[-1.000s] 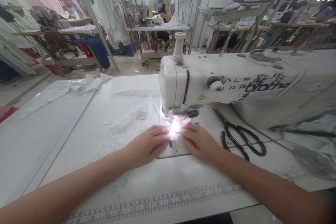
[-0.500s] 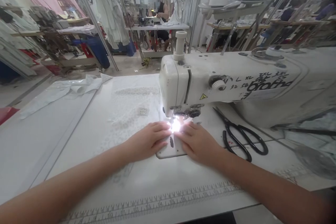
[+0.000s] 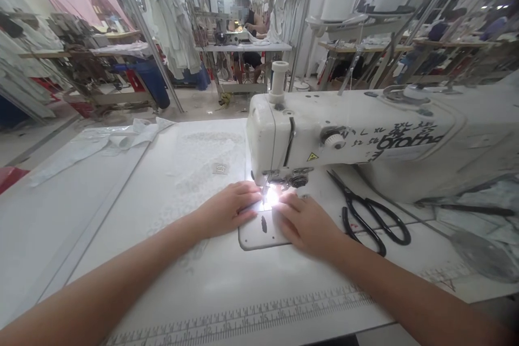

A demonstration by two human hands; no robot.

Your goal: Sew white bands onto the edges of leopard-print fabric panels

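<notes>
Both my hands rest low beside the needle area of a white sewing machine (image 3: 270, 130), one on each side of its bright lamp. My left hand (image 3: 229, 208) lies with fingers stretched toward the needle and thumb apart, at the edge of a thin white patterned fabric (image 3: 194, 178). On the other side, my right hand (image 3: 306, 221) reaches in with its fingers extended over the metal needle plate (image 3: 253, 235). Glare washes out the fingertips and whatever lies under the presser foot. A small printed label (image 3: 220, 168) shows on the fabric behind my left hand.
Black-handled scissors (image 3: 368, 211) lie right of my right hand, under the machine arm. A printed ruler strip (image 3: 243, 319) runs along the front edge. White fabric scraps (image 3: 121, 138) lie at the table's far left. Beyond, a person (image 3: 247, 21) sits at another machine.
The view has tilted slightly, so the machine and table sit a little lower. My hands stay beside the needle, with a bit more of the needle plate showing between them.
</notes>
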